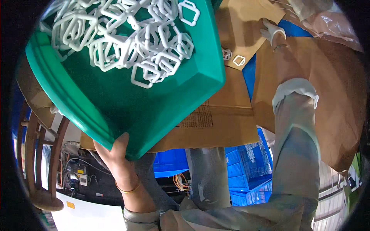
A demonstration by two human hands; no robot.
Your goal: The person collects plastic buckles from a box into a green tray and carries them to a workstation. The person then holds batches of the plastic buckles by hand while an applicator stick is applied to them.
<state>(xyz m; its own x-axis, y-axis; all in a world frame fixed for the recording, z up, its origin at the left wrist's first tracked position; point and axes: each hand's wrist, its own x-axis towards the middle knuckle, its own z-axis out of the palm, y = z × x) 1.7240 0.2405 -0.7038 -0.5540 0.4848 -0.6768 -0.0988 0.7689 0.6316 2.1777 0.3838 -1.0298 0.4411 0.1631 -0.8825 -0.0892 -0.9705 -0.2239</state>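
My left hand (117,156) grips the near corner of a green plastic tray (96,94), its thumb over the rim. The tray is tilted, and many white squarish plastic rings (138,46) lie heaped toward its far side. One ring (189,13) rests apart near the tray's right wall. Out at the far right, my right hand (273,31) lies on a brown cardboard sheet (246,23), fingers apart; white covering shows on it. A loose white ring (239,60) lies on the cardboard below that hand, with more rings (226,54) beside the tray's right edge.
Beneath the tray spreads a cardboard surface (231,127), with another brown sheet (327,96) at right. Clear plastic wrapping (335,27) sits far right. Blue crates (248,161) stand below the table edge. A brown stool or chair frame (38,161) is at left, near a white panel (90,215).
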